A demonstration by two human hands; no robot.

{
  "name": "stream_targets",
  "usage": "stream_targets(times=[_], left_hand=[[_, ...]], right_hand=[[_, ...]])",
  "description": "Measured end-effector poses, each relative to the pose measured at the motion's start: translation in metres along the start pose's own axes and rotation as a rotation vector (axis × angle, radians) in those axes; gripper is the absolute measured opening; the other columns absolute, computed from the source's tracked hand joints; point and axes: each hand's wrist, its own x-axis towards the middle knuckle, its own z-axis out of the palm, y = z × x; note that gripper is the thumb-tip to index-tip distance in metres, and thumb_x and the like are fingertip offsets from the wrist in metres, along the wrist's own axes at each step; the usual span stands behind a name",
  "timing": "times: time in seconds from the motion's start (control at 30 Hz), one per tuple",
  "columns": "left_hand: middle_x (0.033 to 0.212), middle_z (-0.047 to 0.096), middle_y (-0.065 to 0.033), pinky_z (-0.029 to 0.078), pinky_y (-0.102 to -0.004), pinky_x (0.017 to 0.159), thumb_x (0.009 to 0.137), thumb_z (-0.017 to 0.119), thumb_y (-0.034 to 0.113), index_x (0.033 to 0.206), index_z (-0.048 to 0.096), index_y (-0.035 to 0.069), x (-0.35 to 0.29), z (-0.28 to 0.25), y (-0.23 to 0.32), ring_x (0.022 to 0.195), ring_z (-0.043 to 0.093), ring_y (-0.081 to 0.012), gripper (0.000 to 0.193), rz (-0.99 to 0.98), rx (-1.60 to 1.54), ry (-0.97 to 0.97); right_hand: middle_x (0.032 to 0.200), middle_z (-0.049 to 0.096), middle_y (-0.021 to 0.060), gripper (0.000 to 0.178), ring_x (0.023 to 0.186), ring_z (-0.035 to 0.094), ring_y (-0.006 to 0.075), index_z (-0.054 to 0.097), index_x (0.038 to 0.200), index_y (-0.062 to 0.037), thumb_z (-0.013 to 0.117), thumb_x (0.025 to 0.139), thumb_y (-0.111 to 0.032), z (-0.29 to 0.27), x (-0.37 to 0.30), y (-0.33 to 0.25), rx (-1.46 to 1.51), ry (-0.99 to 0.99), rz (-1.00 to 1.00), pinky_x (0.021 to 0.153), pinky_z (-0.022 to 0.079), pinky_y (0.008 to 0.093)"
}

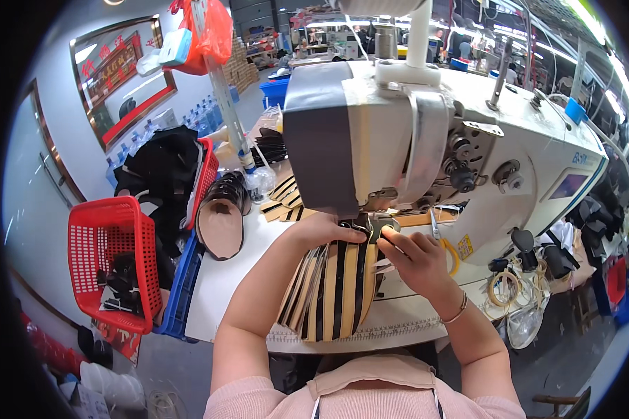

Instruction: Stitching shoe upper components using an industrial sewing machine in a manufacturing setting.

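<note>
A white sewing machine (370, 140) stands over the worktable. Under its needle area lies a fan of black-and-tan striped pieces (339, 293) that hangs toward the table's front edge. My left hand (321, 230) grips the top end of these pieces, its thumb stretched across them beside the presser foot; its other fingers are partly hidden. Just right of the foot, my right hand (418, 260) is closed, with thumb and forefinger pinching the edge of a small dark piece (380, 228). The needle tip cannot be made out.
More striped pieces (284, 195) lie behind my left hand. Stacked oval tan-and-black pieces (221, 227) sit at the table's left. Beside the table are a red basket (147, 244) and a blue crate (183, 297). Scissors (435, 222) and a yellow ring (453, 257) lie right of my right hand.
</note>
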Motion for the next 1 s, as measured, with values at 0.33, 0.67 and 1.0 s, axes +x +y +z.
stream_targets(times=[0.33,0.67,1.0], left_hand=[[0.103,0.059,-0.0059,0.041,-0.0265,0.084,0.07,0.073,0.02,0.11,0.057,0.003,0.005,0.01,-0.01,0.094,0.054,-0.0148,0.046,-0.001,-0.168,0.046],[0.077,0.064,-0.0077,0.046,-0.0265,0.064,0.068,0.073,0.023,0.092,0.063,-0.003,-0.004,0.019,-0.049,0.069,0.058,-0.0113,0.037,0.263,-0.197,0.184],[0.083,0.063,-0.0167,0.047,-0.0362,0.075,0.07,0.068,0.025,0.096,0.062,0.002,-0.005,0.0,-0.063,0.082,0.061,-0.0312,0.035,0.329,-0.027,0.211]], right_hand=[[0.097,0.062,-0.005,0.028,0.067,0.053,0.0124,0.061,0.093,-0.0131,0.059,0.067,-0.004,0.004,0.002,0.015,0.048,0.015,0.058,0.056,0.044,0.0268],[0.101,0.064,0.0058,0.03,0.074,0.061,0.0227,0.06,0.097,-0.0109,0.057,0.071,0.003,0.027,-0.007,-0.007,0.165,0.0,0.174,0.065,0.049,0.0311],[0.108,0.057,0.0162,0.026,0.099,0.056,0.0214,0.053,0.112,0.0006,0.043,0.089,-0.007,0.067,-0.086,-0.06,0.469,-0.066,0.924,0.078,0.046,0.032]])
